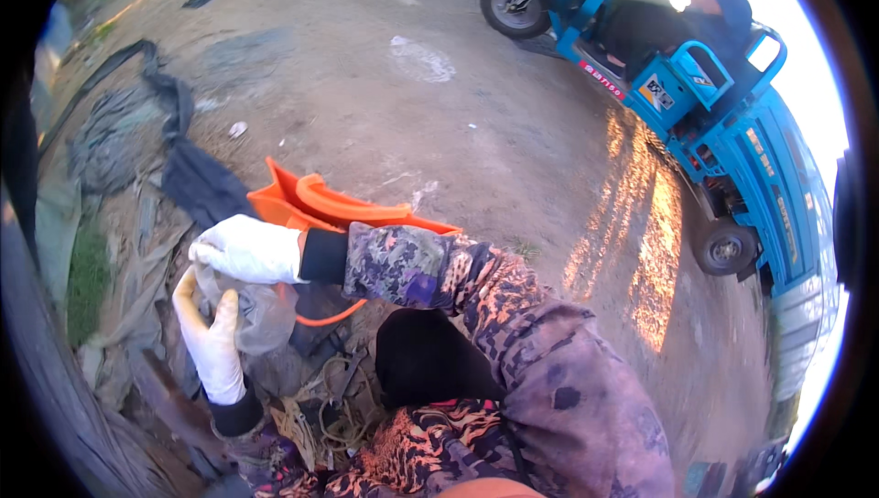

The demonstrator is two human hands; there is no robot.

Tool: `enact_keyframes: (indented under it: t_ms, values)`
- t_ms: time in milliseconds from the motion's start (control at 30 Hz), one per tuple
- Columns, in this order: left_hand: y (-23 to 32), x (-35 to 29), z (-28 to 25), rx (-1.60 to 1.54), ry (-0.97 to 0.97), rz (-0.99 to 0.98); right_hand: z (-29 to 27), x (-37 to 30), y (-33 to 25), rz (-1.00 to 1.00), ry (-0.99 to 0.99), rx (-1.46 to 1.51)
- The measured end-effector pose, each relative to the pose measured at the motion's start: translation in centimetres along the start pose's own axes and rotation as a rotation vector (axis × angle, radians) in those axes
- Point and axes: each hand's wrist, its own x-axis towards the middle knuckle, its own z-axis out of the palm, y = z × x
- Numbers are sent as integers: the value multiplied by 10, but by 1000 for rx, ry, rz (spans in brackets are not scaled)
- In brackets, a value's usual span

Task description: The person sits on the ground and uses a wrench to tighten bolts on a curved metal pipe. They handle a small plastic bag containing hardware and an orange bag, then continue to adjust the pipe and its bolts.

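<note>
Both my hands wear white gloves, and a crumpled piece of clear plastic film (pixel 267 322), perhaps a bag, hangs between them. My right hand (pixel 249 249) reaches across from the right, its fingers bent and closed on the film's upper edge. Below it, my left hand (pixel 212 338) curves round the film's left side, with fingertips close to those of the right hand and the thumb against the plastic. An orange plastic object (pixel 343 210) with raised, curved edges lies just beyond my right wrist; my forearm hides part of it.
Dark cloth strips (pixel 197 178) and grey sheeting (pixel 124 146) lie on the ground at left. A tangle of cord (pixel 343 406) is by my legs. A blue cargo tricycle (pixel 682 95) with a person (pixel 723 4) on it stands on the dirt ground (pixel 513 159) at right.
</note>
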Motion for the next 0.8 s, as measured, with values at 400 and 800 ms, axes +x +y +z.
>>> enact_keyframes:
  t_ms: [400,800]
  values:
    - [-57,-26,-82,-319,372,-304,66,1,52,179,-304,116]
    - [-138,-54,-63,-666,196,-462,60,-14,112,123,-312,-562]
